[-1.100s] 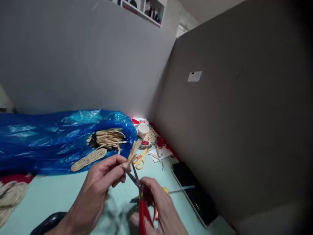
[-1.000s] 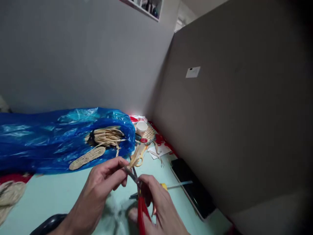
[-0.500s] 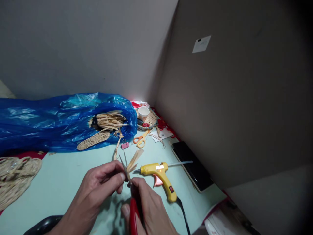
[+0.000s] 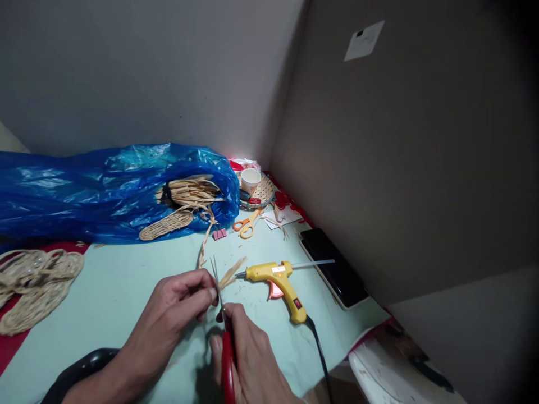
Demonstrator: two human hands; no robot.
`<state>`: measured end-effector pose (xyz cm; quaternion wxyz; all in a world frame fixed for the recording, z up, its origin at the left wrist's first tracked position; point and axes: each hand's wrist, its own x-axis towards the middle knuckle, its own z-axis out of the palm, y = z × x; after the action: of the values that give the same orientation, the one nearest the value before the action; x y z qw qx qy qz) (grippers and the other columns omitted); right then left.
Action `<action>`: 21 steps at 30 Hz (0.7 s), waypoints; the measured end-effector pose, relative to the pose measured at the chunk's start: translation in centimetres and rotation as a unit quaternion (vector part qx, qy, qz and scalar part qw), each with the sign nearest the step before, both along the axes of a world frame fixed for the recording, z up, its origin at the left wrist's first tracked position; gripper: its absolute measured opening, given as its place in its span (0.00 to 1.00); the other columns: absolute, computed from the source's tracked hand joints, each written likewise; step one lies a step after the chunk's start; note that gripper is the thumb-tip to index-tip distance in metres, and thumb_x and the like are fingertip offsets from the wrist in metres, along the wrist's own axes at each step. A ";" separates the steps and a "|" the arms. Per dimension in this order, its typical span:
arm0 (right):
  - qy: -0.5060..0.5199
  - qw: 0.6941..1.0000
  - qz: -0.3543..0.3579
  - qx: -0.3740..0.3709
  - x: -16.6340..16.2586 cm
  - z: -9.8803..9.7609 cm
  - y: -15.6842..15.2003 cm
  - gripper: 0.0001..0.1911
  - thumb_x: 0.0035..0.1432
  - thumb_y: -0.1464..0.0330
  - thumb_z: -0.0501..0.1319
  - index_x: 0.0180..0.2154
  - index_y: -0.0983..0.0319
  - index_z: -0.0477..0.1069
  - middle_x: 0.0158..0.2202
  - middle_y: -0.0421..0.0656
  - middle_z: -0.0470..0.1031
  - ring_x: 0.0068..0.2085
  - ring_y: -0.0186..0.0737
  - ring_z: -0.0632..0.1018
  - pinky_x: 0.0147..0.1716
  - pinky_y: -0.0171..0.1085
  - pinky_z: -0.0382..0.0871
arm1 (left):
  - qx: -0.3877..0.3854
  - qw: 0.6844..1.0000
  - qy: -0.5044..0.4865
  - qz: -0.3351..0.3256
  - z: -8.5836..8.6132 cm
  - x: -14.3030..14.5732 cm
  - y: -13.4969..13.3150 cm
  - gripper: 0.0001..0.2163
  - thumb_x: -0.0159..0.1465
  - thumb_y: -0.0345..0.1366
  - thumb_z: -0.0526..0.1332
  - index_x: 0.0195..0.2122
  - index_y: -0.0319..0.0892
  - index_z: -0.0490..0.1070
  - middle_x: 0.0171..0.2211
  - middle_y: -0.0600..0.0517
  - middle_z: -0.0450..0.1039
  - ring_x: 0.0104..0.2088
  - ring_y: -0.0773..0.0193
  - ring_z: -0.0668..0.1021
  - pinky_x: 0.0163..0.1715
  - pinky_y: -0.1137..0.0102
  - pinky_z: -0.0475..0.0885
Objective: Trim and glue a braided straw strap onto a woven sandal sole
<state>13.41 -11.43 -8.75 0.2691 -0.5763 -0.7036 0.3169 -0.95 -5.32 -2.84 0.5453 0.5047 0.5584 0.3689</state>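
1. Left edge of table (image 4: 105,280): woven sandals (image 4: 50,280), partly on red cloth (image 4: 12,345); more in view now the camera tips down.
2. Far edge, left of corner: blue plastic bag (image 4: 84,185), straw bundle (image 4: 191,192) in its mouth, woven sole (image 4: 166,224) lying against it.
3. Left hand (image 4: 179,306), over the table near the middle: thumb and forefinger pinching, apparently on the base of the pale dried strips (image 4: 231,274). Braided length (image 4: 205,244) runs behind; can't tell if it joins them.
4. Strips: beyond the blades, pointing toward far right corner. Tuft looks thinner than half a second ago.
5. Red-handled scissors (image 4: 228,365): blades now nearly together, spread wider before. Reads as a snip under way; can't tell if it has gone through.
6. Right hand (image 4: 252,353): grasping the scissors' handles, near edge side.
7. Yellow glue gun (image 4: 273,275): now uncovered, nozzle just beside strips; phone (image 4: 334,269) near right edge.
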 end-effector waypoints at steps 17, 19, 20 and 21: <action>-0.021 1.000 -0.002 -0.017 -0.8 -1.7 0.0 0.09 0.68 0.67 0.55 0.48 0.57 0.67 0.38 0.46 0.80 0.36 0.52 0.81 0.36 0.43 0.69 | -0.026 0.999 0.035 -0.033 -0.8 -0.8 0.9 0.12 0.54 0.43 0.63 0.18 0.45 0.67 0.20 0.57 0.60 0.26 0.62 0.62 0.25 0.68 0.58; -0.030 0.999 0.002 -0.038 -0.8 -1.6 0.1 0.08 0.66 0.68 0.56 0.47 0.58 0.67 0.35 0.46 0.80 0.34 0.52 0.82 0.33 0.43 0.69 | -0.015 0.998 0.045 -0.032 -0.5 -0.8 1.0 0.12 0.55 0.43 0.64 0.19 0.45 0.68 0.20 0.56 0.61 0.26 0.62 0.62 0.26 0.68 0.58; -0.029 0.998 0.007 -0.048 -0.6 -1.4 0.3 0.08 0.66 0.68 0.56 0.47 0.58 0.67 0.35 0.46 0.80 0.34 0.52 0.82 0.33 0.42 0.69 | -0.008 0.998 0.052 -0.033 -0.3 -0.8 1.0 0.12 0.55 0.44 0.64 0.19 0.45 0.69 0.21 0.56 0.62 0.26 0.61 0.63 0.27 0.68 0.58; -0.026 0.998 0.018 -0.059 -0.3 -0.9 0.4 0.09 0.66 0.68 0.56 0.48 0.58 0.67 0.35 0.46 0.80 0.34 0.52 0.82 0.33 0.42 0.69 | 0.000 0.998 0.059 -0.036 -0.1 -0.9 1.0 0.12 0.56 0.44 0.64 0.20 0.45 0.69 0.21 0.56 0.62 0.27 0.61 0.63 0.27 0.68 0.58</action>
<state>13.08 -10.99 -9.68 0.2110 -0.5866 -0.7003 0.3477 -1.84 -4.35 -2.89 0.5241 0.5453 0.5712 0.3188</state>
